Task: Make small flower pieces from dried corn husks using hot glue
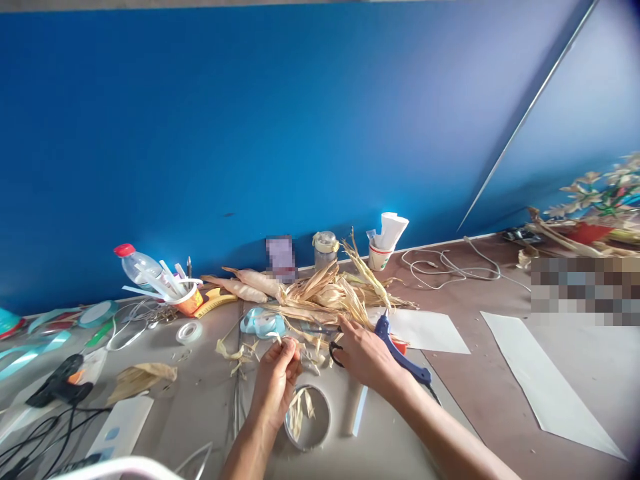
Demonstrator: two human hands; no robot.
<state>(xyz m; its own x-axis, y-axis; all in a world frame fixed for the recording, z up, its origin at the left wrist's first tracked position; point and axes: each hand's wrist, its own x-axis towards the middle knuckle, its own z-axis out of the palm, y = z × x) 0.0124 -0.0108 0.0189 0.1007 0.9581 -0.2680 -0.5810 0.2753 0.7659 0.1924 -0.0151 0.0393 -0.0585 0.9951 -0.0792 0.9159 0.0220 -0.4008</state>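
Head view: from where I stand, the person's left hand (pixel 280 373) is at the near middle of the table (pixel 175 433), thumb and fingertips pinched together on a small pale strip (pixel 277 339). The right hand (pixel 363 350) reaches in beside it, with the index finger pointed forward toward the heap of dry husks (pixel 345 293). The black handle of a pair of scissors (pixel 335 355) shows just left of this hand; I cannot tell whether its fingers grip the scissors, since the palm is turned down and hides them.

The husks lie beyond both hands, toward the blue wall (pixel 280 120), with loose scraps scattered nearer. A blue glue gun (pixel 407 360) is just right of the right hand, near a sheet of white paper (pixel 435 330). Between the forearms sits a round ring (pixel 327 427) with husk strips inside it. A light-blue ribbon bundle (pixel 263 323) lies just beyond the left hand. Farther left are a white tape roll (pixel 189 332) and an orange cup (pixel 189 304) full of white sticks.
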